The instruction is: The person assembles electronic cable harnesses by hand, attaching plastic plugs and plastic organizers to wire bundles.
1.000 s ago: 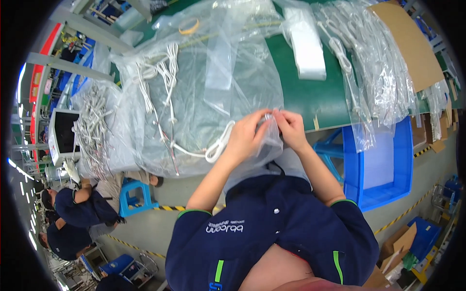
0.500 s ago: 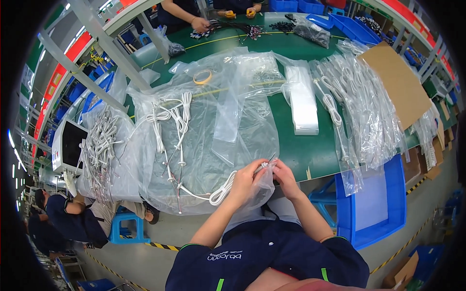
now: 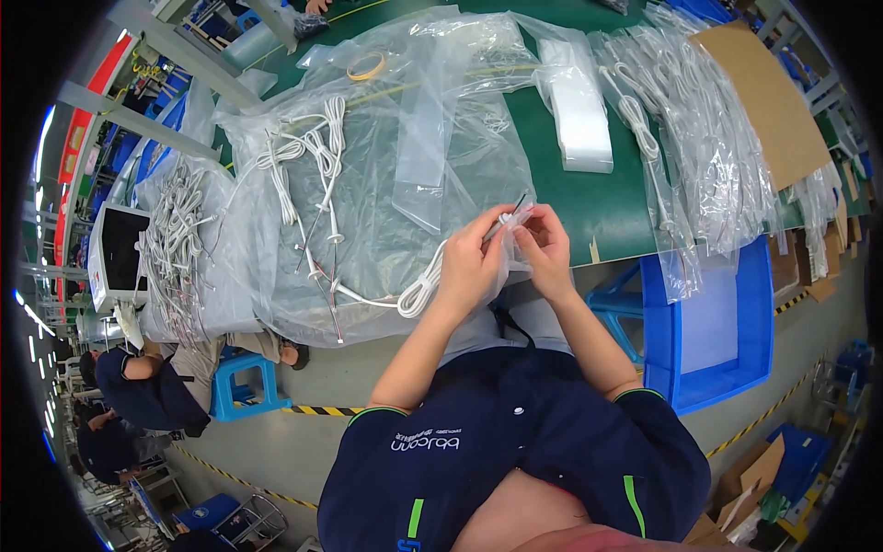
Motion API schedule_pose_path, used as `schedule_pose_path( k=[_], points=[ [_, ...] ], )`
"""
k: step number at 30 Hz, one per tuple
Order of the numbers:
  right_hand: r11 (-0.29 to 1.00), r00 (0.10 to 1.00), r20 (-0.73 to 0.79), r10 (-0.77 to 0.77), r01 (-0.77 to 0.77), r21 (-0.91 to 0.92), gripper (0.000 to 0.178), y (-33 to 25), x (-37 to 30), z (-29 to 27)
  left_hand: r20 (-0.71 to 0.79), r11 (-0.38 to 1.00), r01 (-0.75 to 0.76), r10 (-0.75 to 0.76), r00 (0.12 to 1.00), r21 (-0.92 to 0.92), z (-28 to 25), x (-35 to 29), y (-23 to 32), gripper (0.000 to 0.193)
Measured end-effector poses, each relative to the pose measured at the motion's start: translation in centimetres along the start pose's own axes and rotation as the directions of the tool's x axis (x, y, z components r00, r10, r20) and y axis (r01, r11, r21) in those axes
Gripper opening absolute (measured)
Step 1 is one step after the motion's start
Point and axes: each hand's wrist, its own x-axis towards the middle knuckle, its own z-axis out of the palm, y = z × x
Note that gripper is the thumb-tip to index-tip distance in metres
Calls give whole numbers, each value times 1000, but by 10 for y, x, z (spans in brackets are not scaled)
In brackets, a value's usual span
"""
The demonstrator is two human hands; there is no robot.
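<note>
The left hand (image 3: 471,264) closes around the white cable (image 3: 421,293) at the front table (image 3: 593,207) edge; the coil projects leftward, long axis slanting up-right, nearer this hand. The right hand (image 3: 546,247) pinches clear plastic (image 3: 515,263).

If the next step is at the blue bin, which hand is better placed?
Probably the right hand: it is nearer the blue bin, while the left hand sits farther off, beside the coiled white cable. Both hands are at the clear plastic.
</note>
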Motion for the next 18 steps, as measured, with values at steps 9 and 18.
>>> schedule_pose_path(
  k=[9, 18],
  points=[
    [996, 989, -140, 53, -42, 80, 14, -2, -13, 4, 10, 998, 0, -1, 1000, 56, 4, -14, 5, 26],
    [1000, 995, -96, 24, -25, -18, 6, -5, -2, -6, 19, 992, -5, 2, 1000, 128, 12, -7, -5, 25]
  ],
)
